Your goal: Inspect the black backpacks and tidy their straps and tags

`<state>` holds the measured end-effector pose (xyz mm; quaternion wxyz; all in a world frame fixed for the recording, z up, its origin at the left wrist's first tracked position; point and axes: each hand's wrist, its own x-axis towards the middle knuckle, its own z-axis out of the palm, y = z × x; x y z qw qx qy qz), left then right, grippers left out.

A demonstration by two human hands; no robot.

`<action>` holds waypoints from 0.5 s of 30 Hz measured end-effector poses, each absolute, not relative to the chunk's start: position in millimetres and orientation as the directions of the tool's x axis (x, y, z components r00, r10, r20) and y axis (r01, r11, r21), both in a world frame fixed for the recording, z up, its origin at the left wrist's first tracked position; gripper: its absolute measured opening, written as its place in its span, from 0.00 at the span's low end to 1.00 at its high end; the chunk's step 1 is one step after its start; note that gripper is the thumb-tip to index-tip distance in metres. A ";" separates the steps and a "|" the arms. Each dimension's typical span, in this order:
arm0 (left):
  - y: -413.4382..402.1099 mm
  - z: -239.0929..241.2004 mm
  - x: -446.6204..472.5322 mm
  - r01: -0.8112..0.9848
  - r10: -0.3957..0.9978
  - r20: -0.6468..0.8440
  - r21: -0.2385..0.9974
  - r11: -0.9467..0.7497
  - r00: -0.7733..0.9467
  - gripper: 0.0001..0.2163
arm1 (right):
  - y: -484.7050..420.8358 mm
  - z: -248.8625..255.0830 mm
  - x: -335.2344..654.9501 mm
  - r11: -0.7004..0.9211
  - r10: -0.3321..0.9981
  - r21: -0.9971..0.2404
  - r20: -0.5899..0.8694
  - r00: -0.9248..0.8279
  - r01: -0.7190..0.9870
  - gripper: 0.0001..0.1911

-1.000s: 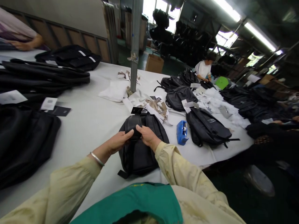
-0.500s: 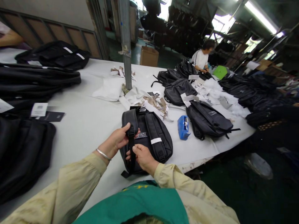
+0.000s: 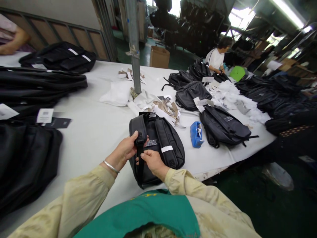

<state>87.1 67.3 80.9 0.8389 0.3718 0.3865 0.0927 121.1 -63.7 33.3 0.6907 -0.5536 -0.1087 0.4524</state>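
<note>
A black backpack (image 3: 163, 138) lies back side up on the white table (image 3: 94, 132), right in front of me. My left hand (image 3: 125, 150) pinches its left shoulder strap (image 3: 140, 132) at the buckle, thumb on top. Just below, my right hand (image 3: 153, 162) grips the thin webbing tail of the same strap. A white label band crosses the other strap. I wear a metal bangle on the left wrist.
A blue tape dispenser (image 3: 196, 134) sits right of the backpack. More black backpacks (image 3: 223, 127) lie beyond it, and stacks of black bags (image 3: 37, 86) fill the left. Paper scraps (image 3: 163, 107) surround a metal pole (image 3: 133, 46). A person in white (image 3: 216, 59) works at the far end.
A second ago both hands held the top of the backpack, front side up. The bag has been turned to show its straps, and my hands now grip the left strap.
</note>
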 end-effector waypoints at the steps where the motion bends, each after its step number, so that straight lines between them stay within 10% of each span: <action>1: 69.6 84.3 88.1 0.144 0.433 -0.575 0.700 0.700 0.694 0.18 | -60.5 36.2 123.6 -0.015 0.733 -0.865 -0.351 0.583 -0.501 0.16; 15: 93.3 113.3 110.0 0.049 0.480 -0.475 0.747 0.663 0.738 0.17 | -43.5 42.1 137.7 -0.078 0.683 -0.970 -0.222 0.696 -0.232 0.12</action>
